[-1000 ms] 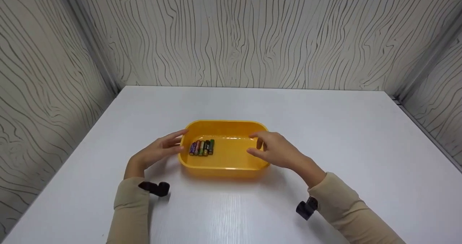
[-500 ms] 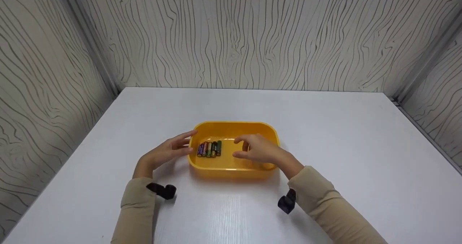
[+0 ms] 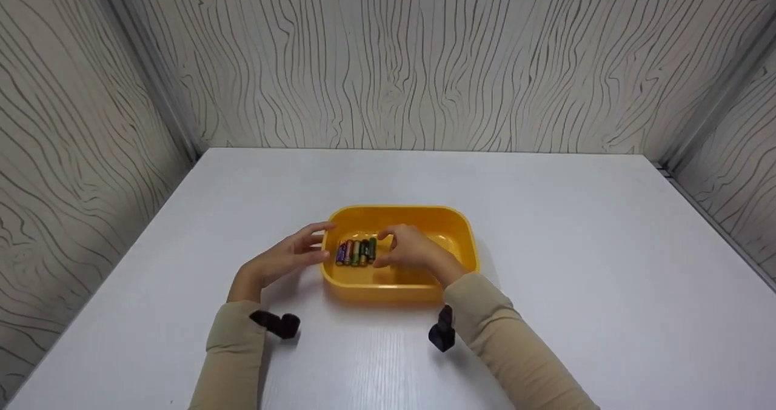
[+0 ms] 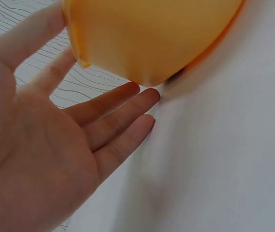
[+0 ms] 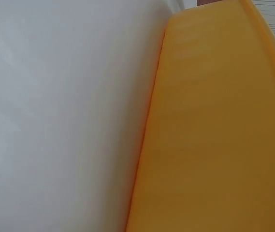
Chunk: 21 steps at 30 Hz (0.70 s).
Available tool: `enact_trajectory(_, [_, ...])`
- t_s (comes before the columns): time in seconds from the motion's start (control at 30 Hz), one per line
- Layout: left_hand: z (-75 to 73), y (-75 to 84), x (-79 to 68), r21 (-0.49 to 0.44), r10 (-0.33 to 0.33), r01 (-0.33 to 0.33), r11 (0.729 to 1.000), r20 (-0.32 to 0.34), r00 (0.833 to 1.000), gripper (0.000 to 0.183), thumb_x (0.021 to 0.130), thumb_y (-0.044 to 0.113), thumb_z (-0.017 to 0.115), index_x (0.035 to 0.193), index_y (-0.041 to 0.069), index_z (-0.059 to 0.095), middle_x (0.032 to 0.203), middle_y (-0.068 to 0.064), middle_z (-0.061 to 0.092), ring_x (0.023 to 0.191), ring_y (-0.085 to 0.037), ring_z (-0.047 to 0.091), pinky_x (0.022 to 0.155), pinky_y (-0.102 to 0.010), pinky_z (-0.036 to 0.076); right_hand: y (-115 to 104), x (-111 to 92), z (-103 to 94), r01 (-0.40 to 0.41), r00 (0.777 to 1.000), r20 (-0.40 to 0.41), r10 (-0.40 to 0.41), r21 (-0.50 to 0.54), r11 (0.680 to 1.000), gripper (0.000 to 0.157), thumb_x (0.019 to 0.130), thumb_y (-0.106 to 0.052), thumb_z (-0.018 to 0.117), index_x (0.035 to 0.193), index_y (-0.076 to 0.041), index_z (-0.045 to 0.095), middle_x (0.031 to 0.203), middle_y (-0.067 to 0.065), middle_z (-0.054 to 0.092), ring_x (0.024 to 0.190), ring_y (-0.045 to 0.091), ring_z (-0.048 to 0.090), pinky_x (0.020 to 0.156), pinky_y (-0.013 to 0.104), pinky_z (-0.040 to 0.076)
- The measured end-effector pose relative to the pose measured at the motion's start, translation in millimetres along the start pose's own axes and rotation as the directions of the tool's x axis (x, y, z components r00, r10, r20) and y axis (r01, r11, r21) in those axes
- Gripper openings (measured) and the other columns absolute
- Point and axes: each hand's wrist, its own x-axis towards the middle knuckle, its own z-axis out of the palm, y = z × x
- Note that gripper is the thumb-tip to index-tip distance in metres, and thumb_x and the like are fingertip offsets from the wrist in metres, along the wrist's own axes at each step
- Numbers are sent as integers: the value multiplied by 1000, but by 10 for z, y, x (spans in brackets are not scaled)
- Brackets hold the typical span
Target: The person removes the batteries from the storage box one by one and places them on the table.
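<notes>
The right hand (image 3: 415, 252) is farther left, near frame centre, just beside the batteries (image 3: 356, 253); the yellow tray (image 3: 388, 287) and left hand (image 3: 280, 262) sit farther right.

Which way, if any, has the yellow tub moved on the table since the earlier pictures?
Yes: the yellow tub has shifted to the right, judged against the back corners of the white table in the head view.
</notes>
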Motion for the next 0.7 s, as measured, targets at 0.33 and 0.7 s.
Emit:
enact_trajectory(0.33, [4,-6,-12,9,-15,15,1000,-10,1000,57,96,34,58,146,36,33,160,-13,28,148,-37,27,119,-65,15,-34,135,85,-145,988,-19,150,166,975,62,79,-14,79,134,-4,52,127,17,60,88,17,55,94,33,49])
enact_trajectory(0.7, [-8,-33,11,-49,38,-37,998,34,999,59,97,28,56,150,28,29,161,-17,24,149,-38,25,121,-61,18,-78,200,163,-145,989,-28,147,59,988,59,78,-13,80,132,-8,56,138,16,55,114,26,51,113,43,40])
